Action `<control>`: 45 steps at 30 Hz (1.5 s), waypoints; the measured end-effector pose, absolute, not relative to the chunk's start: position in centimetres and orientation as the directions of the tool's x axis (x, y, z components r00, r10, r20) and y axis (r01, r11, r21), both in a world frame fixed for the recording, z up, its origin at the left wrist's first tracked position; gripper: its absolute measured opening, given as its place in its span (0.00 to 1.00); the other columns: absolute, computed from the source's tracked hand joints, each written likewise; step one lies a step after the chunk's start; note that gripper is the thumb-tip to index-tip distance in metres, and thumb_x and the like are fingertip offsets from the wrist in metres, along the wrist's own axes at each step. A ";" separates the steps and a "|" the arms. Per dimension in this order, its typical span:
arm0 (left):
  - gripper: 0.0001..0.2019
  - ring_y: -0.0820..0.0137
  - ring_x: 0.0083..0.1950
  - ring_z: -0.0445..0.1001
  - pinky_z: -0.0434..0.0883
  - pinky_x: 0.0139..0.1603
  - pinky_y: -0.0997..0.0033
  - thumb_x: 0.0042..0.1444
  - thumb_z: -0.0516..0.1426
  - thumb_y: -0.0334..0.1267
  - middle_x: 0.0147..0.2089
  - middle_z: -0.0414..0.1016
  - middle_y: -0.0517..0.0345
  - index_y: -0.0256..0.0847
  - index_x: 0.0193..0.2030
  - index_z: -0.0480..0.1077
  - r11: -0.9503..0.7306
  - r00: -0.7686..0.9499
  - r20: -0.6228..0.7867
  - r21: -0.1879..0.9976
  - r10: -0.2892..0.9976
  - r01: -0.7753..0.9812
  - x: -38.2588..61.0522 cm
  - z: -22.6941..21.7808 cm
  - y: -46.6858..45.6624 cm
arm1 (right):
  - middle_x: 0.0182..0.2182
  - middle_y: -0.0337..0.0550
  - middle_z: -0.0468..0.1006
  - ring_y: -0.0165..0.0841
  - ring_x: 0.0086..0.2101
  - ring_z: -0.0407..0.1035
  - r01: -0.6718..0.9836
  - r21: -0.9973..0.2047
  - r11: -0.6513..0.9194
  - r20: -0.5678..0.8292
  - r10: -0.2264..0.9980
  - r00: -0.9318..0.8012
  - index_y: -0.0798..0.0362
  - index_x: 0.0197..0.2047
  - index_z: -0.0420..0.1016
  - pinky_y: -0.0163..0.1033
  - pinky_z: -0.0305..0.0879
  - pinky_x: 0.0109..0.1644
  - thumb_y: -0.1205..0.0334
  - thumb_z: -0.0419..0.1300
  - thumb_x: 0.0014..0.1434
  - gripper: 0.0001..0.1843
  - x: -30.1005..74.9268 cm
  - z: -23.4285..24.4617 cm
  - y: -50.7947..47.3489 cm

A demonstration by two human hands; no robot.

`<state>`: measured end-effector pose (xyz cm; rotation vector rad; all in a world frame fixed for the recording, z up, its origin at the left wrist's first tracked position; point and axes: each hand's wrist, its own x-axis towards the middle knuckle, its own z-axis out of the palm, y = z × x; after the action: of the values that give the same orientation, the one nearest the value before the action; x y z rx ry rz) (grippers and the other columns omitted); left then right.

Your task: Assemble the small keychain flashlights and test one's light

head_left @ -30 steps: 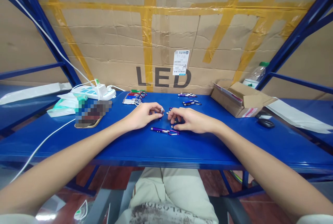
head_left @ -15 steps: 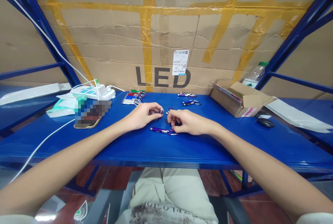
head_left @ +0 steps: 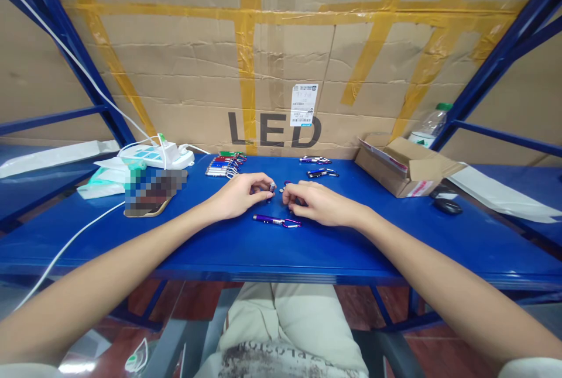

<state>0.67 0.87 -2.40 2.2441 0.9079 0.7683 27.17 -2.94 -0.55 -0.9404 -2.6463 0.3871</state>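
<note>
Left hand (head_left: 239, 195): grip closed on a small torch (head_left: 272, 188), low over the table (head_left: 219, 243) centre. Right hand (head_left: 318, 203): grip narrow beside it, contents indiscernible. The torch is judged light, rigid, slick metal; take it mid-barrel.

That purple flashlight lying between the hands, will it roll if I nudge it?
Probably light: the purple flashlight is slim and short. Its round barrel could roll on the smooth table, though the clip at its end likely stops it. Looks rigid.
</note>
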 end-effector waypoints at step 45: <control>0.18 0.58 0.48 0.86 0.78 0.52 0.60 0.61 0.68 0.50 0.43 0.88 0.51 0.38 0.48 0.78 -0.474 0.589 0.219 0.819 0.778 0.323 1.3 -3.1 0.9 | 0.40 0.40 0.83 0.38 0.41 0.71 0.555 -0.446 0.702 0.252 0.694 -0.675 0.49 0.46 0.73 0.41 0.64 0.47 0.70 0.64 0.62 0.11 27.5 0.0 -3.0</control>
<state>1.27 0.88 -3.10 2.0544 0.8723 0.7601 27.48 -2.97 0.05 -0.9681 -2.5075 0.4702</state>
